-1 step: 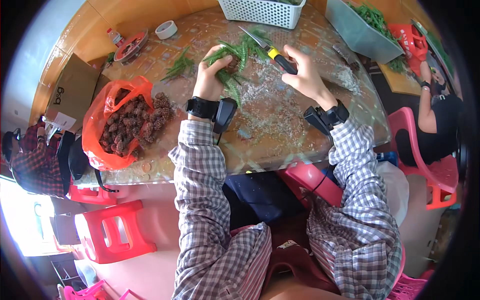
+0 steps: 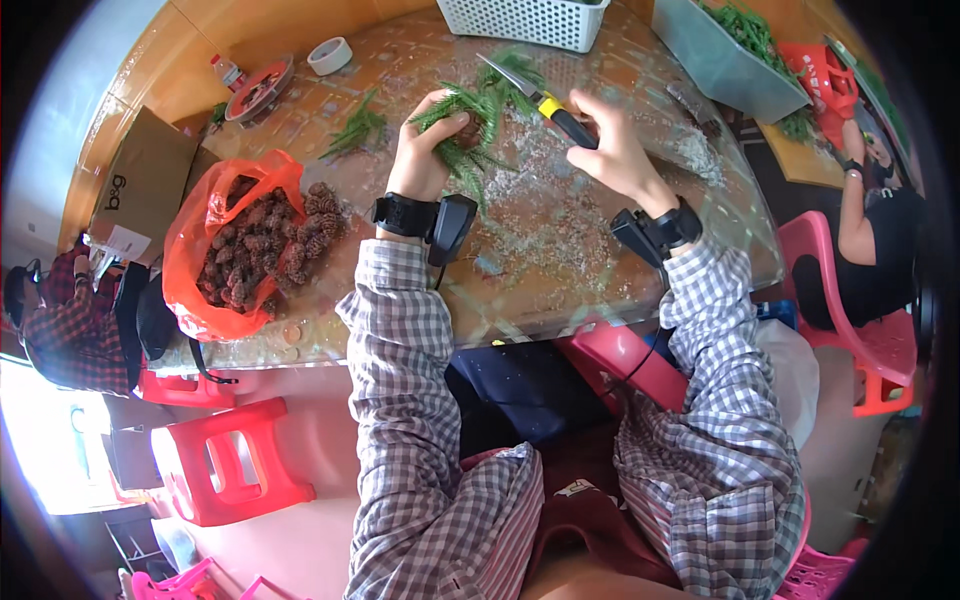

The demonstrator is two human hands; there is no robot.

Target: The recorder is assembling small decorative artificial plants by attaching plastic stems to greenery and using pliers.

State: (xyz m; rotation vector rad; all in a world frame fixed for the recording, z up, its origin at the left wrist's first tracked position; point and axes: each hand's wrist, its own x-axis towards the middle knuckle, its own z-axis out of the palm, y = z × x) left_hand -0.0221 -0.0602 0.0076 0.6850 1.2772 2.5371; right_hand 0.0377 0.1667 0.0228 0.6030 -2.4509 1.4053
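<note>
My left hand (image 2: 418, 158) is closed around a bunch of green pine sprigs (image 2: 486, 112), thumb on top; a brownish bit shows among the needles by the thumb, too small to make out. From my right hand (image 2: 622, 152), closed on the black and yellow handles, a pair of pointed-nose pliers (image 2: 551, 106) points up and left. Their silver jaws lie over or beside the far sprigs; whether they touch cannot be told. Left of my left hand, a loose green sprig (image 2: 357, 128) lies on the table. Further left, pine cones (image 2: 245, 250) fill and spill from an orange-red plastic bag (image 2: 190, 290).
White crumbs (image 2: 545, 215) litter the tabletop (image 2: 400, 315). A white tape roll (image 2: 329, 56), a plate (image 2: 262, 92) and a white basket (image 2: 520, 22) stand at the back. A grey bin (image 2: 725, 65) of greenery is far right. People sit at both sides; a red stool (image 2: 232, 462) stands lower left.
</note>
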